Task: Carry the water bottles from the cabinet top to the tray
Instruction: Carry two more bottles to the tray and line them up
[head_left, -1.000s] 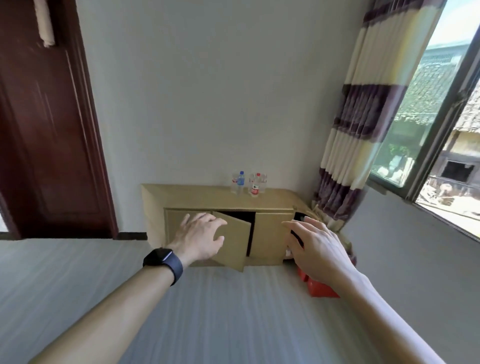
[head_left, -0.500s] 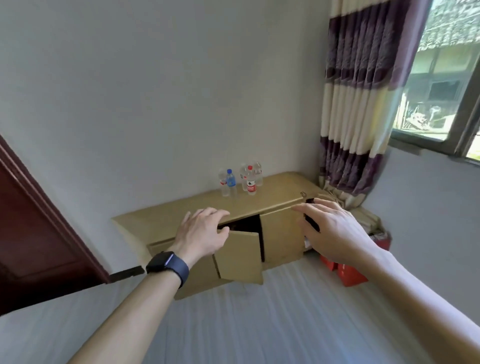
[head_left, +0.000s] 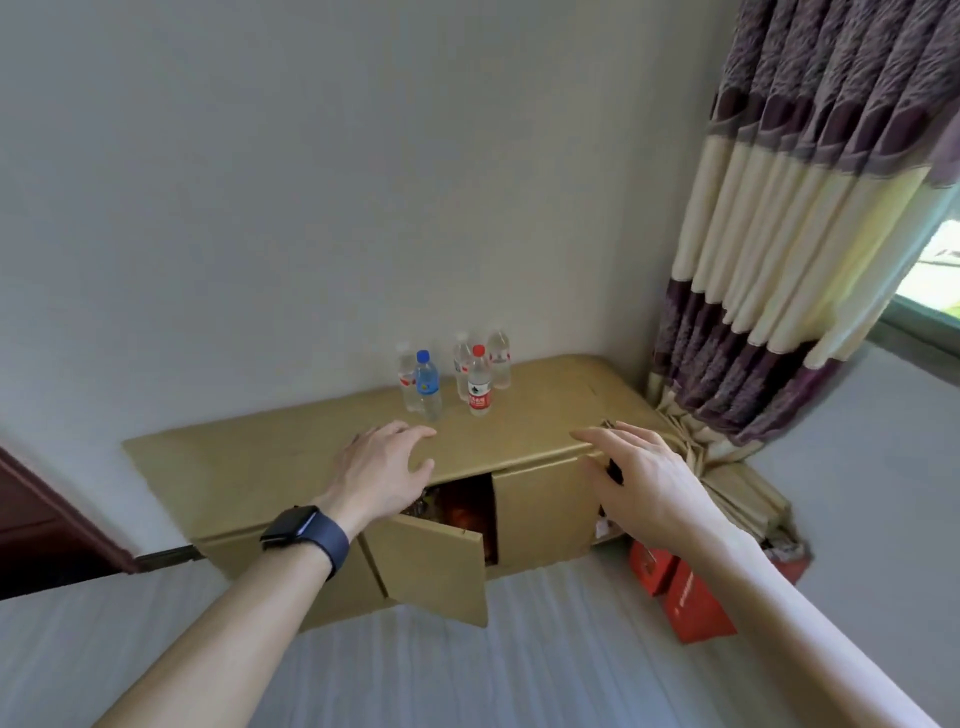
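Observation:
Several clear water bottles stand upright at the back of the tan cabinet top (head_left: 249, 462), near the wall. A blue-capped bottle (head_left: 427, 387) is front left of the group and a red-capped bottle (head_left: 479, 383) front right, with others behind them. My left hand (head_left: 382, 475), with a dark watch on its wrist, reaches over the cabinet's front edge, fingers spread, a short way in front of the blue-capped bottle. My right hand (head_left: 641, 480) hovers open over the cabinet's right front corner. Both hands hold nothing. No tray is in view.
One cabinet door (head_left: 431, 569) hangs open toward me, showing dark contents inside. Red boxes (head_left: 685, 597) sit on the floor to the cabinet's right. A striped purple and cream curtain (head_left: 789, 234) hangs at the right. A dark wooden door (head_left: 31, 525) is at the left.
The view has closed in on the cabinet and tilted down. Both hands have moved forward and up, from in front of the doors to over the cabinet top's front edge.

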